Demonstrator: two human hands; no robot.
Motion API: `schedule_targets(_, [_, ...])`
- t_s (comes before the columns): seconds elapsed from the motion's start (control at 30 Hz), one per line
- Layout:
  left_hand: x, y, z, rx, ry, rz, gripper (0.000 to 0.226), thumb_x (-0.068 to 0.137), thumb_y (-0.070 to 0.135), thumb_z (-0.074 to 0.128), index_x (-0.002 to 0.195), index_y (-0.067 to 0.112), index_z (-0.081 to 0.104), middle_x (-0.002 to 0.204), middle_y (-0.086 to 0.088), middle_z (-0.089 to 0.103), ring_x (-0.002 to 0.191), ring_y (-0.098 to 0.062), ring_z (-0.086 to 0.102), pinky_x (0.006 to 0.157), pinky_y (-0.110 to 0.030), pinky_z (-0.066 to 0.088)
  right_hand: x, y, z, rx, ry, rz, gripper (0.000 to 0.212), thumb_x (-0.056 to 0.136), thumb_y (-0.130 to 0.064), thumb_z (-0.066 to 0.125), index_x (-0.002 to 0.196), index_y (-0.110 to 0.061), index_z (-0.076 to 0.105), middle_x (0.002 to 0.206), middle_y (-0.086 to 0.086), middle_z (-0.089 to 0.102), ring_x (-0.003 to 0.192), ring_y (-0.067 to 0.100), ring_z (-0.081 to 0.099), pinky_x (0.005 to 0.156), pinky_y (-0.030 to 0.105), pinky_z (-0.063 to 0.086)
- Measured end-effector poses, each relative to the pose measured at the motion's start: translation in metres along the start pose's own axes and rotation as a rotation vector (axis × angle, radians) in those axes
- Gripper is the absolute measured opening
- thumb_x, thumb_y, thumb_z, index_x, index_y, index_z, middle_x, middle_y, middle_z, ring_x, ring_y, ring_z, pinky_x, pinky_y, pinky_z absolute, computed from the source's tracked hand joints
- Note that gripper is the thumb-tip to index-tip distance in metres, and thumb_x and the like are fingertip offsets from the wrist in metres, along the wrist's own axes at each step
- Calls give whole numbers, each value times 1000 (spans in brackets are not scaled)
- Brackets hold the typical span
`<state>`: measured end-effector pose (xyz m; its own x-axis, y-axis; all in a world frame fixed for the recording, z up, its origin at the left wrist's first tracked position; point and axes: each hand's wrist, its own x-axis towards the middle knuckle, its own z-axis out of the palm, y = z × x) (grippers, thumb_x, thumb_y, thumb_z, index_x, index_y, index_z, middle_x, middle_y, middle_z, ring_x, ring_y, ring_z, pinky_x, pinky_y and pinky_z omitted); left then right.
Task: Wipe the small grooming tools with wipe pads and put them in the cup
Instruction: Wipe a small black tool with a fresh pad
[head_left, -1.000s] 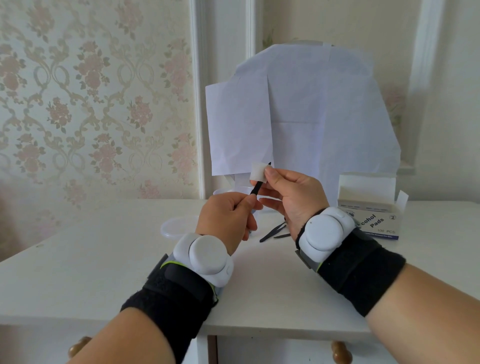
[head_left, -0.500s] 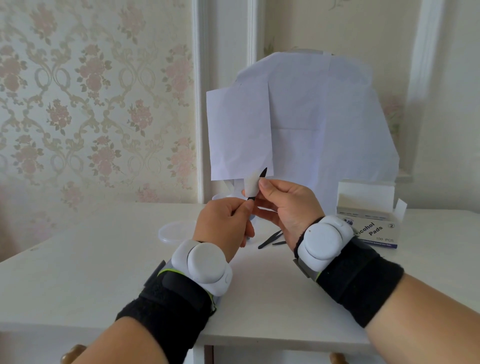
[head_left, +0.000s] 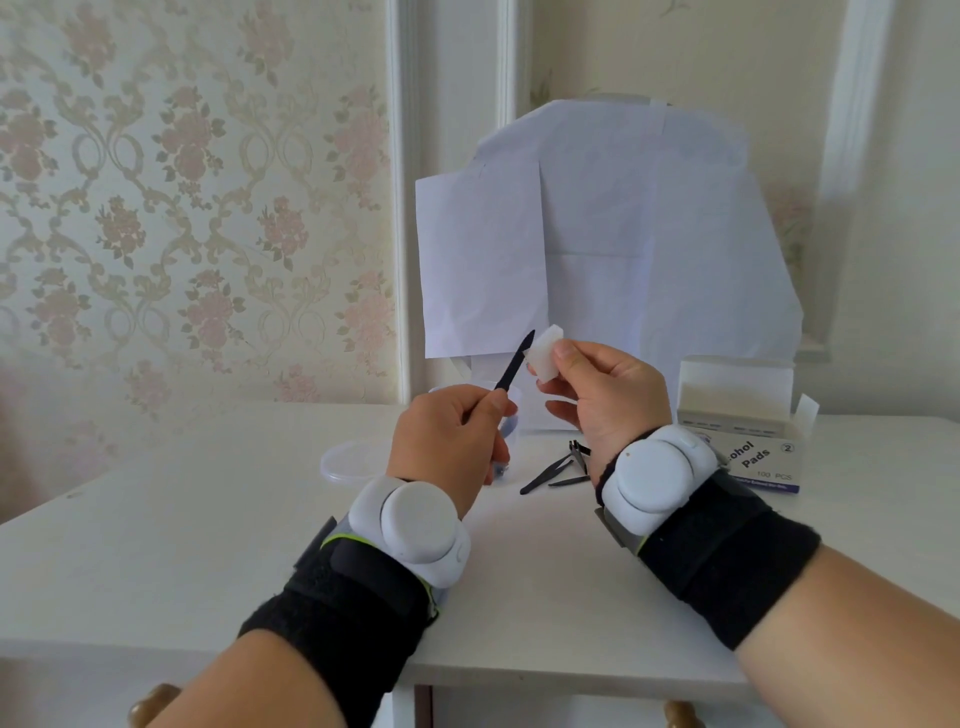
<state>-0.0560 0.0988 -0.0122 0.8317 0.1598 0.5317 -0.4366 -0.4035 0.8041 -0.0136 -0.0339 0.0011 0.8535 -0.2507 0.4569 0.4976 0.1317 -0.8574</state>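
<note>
Pinching the slim black grooming tool (head_left: 514, 360) at centre frame, the left hand (head_left: 448, 435) tilts its tip up-right toward the folded white wipe pad (head_left: 544, 353), pinched just beside it (apparently not touching) by the right hand (head_left: 605, 396); the clear plastic cup (head_left: 506, 423) sits directly behind.

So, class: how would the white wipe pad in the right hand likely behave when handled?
The wipe pad is probably soft and floppy: it sits folded between the right hand's fingertips. It is likely very light, since a fingertip pinch holds it. It probably won't roll or tip, being flat.
</note>
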Motion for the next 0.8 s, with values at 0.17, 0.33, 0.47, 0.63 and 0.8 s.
schedule_targets(0.17, [-1,1,0,-6,5,-2,28,98,27,50,82,19,71,47,4,60,39,-5,49,49,-11,47,0,0,1,-86,35,-51,6,89,-14,67,90,-10,72,76,7,73,68,20,71,64,30,60])
schedule_targets(0.33, [-1,1,0,23,2,-1,29,98,26,50,81,18,72,46,5,60,38,-4,49,48,-10,46,-9,-5,5,132,-146,71,8,88,-12,70,88,-4,72,86,19,74,79,28,72,75,36,61])
schedule_targets(0.47, [-2,3,0,16,-19,-6,30,97,28,51,80,15,71,48,4,61,37,-5,49,51,-15,49,-9,-9,4,298,-221,175,25,95,-21,62,103,1,68,96,17,75,90,31,74,79,38,59])
schedule_targets(0.63, [-3,3,1,12,-57,2,28,97,25,52,80,15,71,50,3,62,37,-6,48,49,-14,46,-10,-8,3,307,-261,182,33,93,-20,66,109,9,62,97,19,75,89,31,72,82,41,60])
schedule_targets(0.8, [-4,3,-2,42,-57,31,31,99,23,49,76,10,66,45,7,59,37,-4,48,47,-10,43,-12,-6,3,139,-350,258,32,88,-32,70,98,-2,74,95,14,76,88,30,74,84,37,59])
